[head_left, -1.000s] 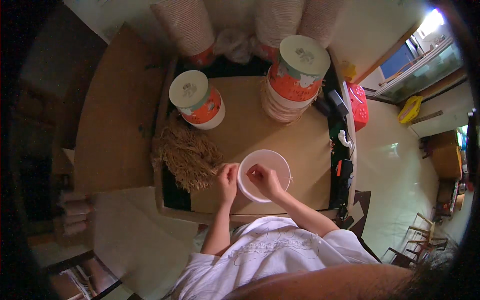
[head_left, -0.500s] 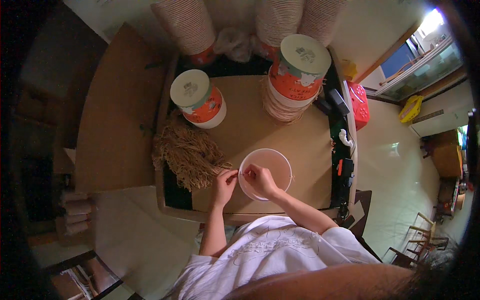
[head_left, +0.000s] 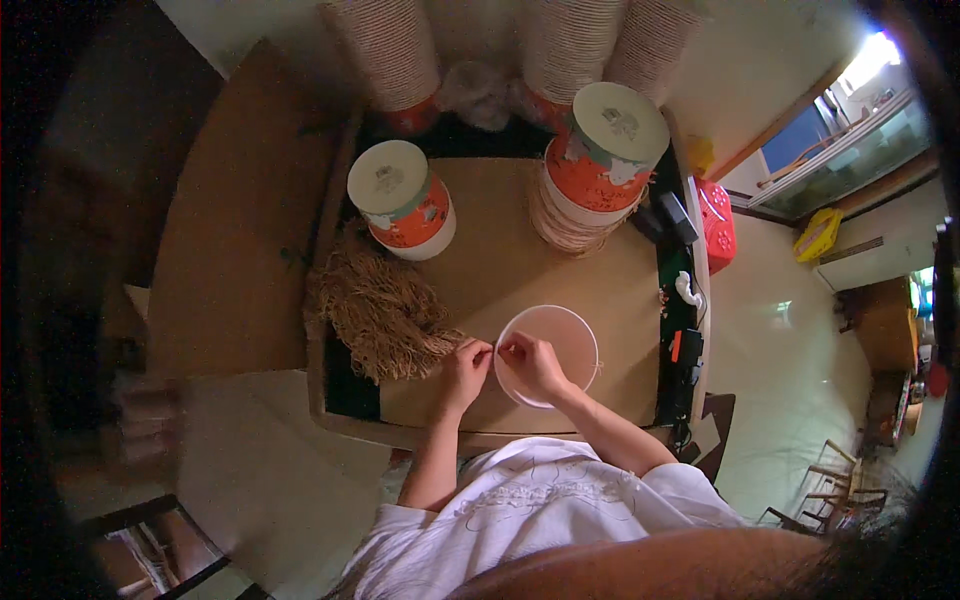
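A white round bucket (head_left: 578, 350) stands mouth up near the front edge of the table, with a small bit of twine at the right of its rim. My left hand (head_left: 465, 373) is outside the bucket, thumb and fingers pinched close to the left rim. Reaching over the mouth, my right hand (head_left: 533, 366) pinches at the inner side of that same rim. What the fingertips hold is too small to make out. A loose heap of brown twine (head_left: 380, 312) lies left of my left hand, some strands reaching toward it.
Behind the twine, an orange and white bucket (head_left: 410, 215) stands upside down. Another upturned bucket (head_left: 590, 185) sits on a stack at the back right. Tall bucket stacks (head_left: 385, 50) line the back. Small dark boxes (head_left: 678, 212) and white crumpled tissue (head_left: 686, 289) lie along the right edge.
The bucket and both hands have shifted slightly to the right. My fingers stay pinched at the left rim. The whole view has also moved a little.
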